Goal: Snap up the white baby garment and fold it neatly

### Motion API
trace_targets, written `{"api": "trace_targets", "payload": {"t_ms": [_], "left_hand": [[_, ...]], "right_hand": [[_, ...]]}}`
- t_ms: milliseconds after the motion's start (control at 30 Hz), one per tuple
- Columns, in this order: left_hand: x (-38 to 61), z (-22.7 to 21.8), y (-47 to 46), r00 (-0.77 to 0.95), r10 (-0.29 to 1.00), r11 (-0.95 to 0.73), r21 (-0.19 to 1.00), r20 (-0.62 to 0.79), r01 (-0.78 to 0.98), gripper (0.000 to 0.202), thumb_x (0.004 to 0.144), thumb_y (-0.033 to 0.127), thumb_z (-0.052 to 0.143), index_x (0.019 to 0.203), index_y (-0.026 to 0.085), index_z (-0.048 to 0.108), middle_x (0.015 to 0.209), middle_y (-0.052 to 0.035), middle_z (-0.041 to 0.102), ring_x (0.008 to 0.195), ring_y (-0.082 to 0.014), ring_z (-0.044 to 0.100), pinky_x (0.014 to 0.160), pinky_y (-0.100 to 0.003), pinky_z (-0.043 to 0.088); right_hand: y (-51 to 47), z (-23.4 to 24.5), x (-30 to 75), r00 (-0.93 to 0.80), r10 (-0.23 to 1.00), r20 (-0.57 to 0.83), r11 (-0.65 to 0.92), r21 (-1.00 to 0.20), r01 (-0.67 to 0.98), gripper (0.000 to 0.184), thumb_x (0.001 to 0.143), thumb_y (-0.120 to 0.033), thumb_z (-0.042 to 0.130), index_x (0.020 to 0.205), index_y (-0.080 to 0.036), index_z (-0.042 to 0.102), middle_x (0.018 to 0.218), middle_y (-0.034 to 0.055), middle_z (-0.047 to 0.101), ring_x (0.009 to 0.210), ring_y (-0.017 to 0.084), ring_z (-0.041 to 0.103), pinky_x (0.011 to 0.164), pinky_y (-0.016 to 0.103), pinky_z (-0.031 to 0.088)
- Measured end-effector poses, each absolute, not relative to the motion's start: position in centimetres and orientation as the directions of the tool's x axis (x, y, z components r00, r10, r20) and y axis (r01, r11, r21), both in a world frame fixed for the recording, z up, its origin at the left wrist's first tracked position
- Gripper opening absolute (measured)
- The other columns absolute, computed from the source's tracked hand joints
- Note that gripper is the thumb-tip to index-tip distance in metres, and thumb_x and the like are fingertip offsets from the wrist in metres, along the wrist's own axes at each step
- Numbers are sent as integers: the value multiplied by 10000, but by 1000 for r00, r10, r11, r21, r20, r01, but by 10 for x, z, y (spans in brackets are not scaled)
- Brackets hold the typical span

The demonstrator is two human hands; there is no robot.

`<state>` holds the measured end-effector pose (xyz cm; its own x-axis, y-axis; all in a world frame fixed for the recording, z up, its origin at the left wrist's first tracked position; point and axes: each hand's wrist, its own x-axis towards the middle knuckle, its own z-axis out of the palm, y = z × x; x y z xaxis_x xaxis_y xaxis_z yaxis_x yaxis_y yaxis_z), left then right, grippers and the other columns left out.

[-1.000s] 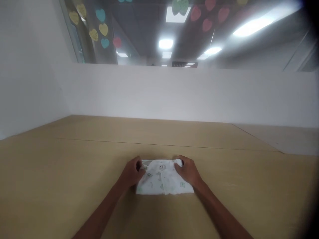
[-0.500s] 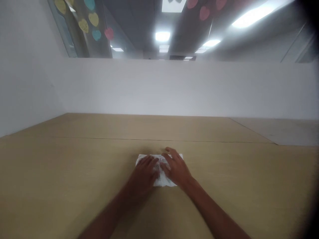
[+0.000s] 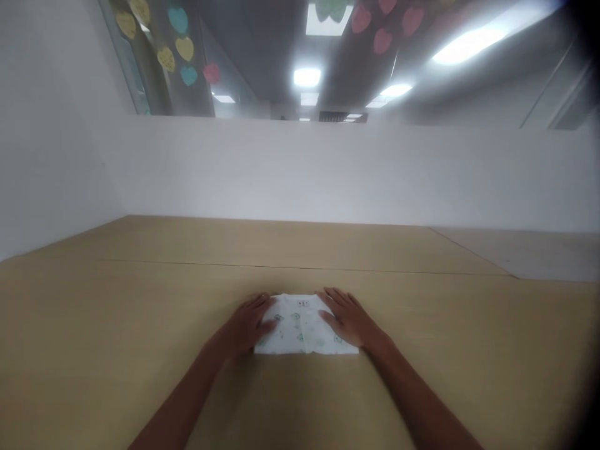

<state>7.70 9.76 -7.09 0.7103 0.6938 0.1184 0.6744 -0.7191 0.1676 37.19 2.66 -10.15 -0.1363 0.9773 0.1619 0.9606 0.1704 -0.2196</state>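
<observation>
A folded white shirt (image 3: pixel 304 331) with faint green prints lies flat on the tabletop in front of me. A small dark label shows near its neckline at the far edge. On the shirt's left side rests my left hand (image 3: pixel 250 322), open, its thumb reaching over the cloth. My right hand (image 3: pixel 347 317) lies open across the right side with fingers spread and pointing away from me. Both hands touch the fabric without gripping it, and they cover parts of its side edges.
The light wood table (image 3: pixel 140 350) has a thin seam running across it. A white wall (image 3: pixel 281 172) rises behind, with another at the left. A pale grey surface (image 3: pixel 539 253) adjoins at the far right. Heart-shaped paper notes (image 3: pixel 184 48) hang on the glass above.
My hands have moved apart, from close together at the shirt's middle to its two sides. The cloth now looks flatter and wider, with its prints and label exposed.
</observation>
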Motion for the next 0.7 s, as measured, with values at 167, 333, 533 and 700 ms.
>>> {"api": "trace_targets", "payload": {"t_ms": [167,333,533,700], "left_hand": [[69,-60,104,697,651,-758,298,300,580,382,972,304,334,1226,182,592,1218,-20,524,1122,-196,458,980,-330,358],[75,-60,102,642,660,-751,349,390,560,344,994,356,351,996,177,646,964,-20,587,927,-194,514,838,-319,384],[88,-67,92,636,670,-742,310,384,594,284,929,385,487,1048,152,599,1017,-45,553,967,-212,483,859,-332,355],[99,-73,79,585,768,-640,346,259,686,317,802,373,682,999,151,573,1030,-58,545,940,-229,493,779,-316,365]], "right_hand": [[31,-103,387,-37,956,290,118,-265,957,522,935,-495,336,1368,-232,461,1437,54,366,1331,225,312,1098,420,240],[25,-90,366,24,798,602,267,-390,881,220,872,-301,443,935,-161,601,1016,62,566,977,157,519,872,283,399],[5,-77,321,-103,883,457,334,-461,822,265,707,-426,646,753,-183,550,783,-15,580,685,119,460,642,262,304],[0,-81,311,-121,933,340,278,-461,843,166,721,-319,584,758,-165,533,790,10,574,728,126,443,639,256,269]]}}
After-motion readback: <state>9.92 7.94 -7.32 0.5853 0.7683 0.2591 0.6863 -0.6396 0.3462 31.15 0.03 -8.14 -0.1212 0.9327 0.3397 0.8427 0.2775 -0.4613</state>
